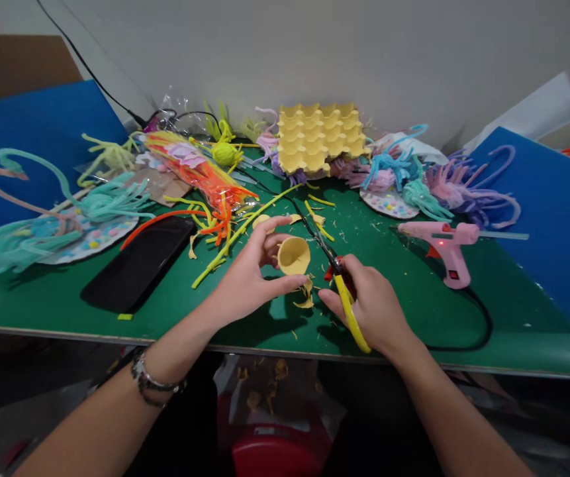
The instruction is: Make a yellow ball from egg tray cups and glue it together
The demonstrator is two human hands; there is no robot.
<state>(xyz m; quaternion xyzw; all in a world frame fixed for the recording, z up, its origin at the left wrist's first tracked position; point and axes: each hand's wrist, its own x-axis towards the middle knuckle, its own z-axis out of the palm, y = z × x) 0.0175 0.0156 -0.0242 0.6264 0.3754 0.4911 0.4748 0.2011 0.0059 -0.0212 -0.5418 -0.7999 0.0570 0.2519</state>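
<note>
Between the thumb and fingers of my left hand [257, 271] is a yellow egg-carton cup [294, 256], its hollow side facing me. My right hand [374, 301] grips yellow-handled scissors [348, 311], whose dark blades point up and away, just right of the cup. Below the cup lie trimmed carton scraps [306, 295] on the green tabletop. Beyond both hands, a long yellow-green pipe cleaner [245, 233] slants across the table.
A yellow egg tray [322, 136] leans at the back among pipe-cleaner figures. At right a pink glue gun [446, 245] shows a small red light, its cord trailing. A black phone [138, 265] lies left. Blue boards [537, 218] flank the table. Below is a red bin [272, 457].
</note>
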